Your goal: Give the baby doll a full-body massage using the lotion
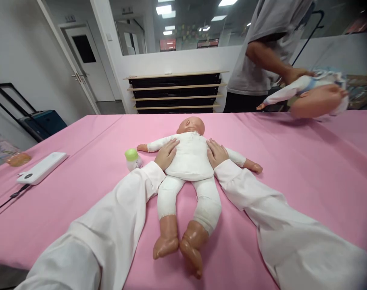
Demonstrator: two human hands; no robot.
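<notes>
A baby doll (191,157) with a white cloth body lies on the pink-covered table (107,133), its head away from me and its feet towards me. My left hand (167,154) rests against the left side of the doll's torso, fingers stretched out. On the opposite side my right hand (216,153) lies flat along the torso, fingers extended. Both hands touch the doll without gripping it. Just left of my left hand stands a small white jar with a green lid (133,159), close to the doll's hand.
A white power bank (42,168) with a black cable and a plastic bottle (8,149) lie at the left. Across the table, a person in a grey shirt (262,60) holds another doll (318,98) at the right. Shelves (176,92) stand behind.
</notes>
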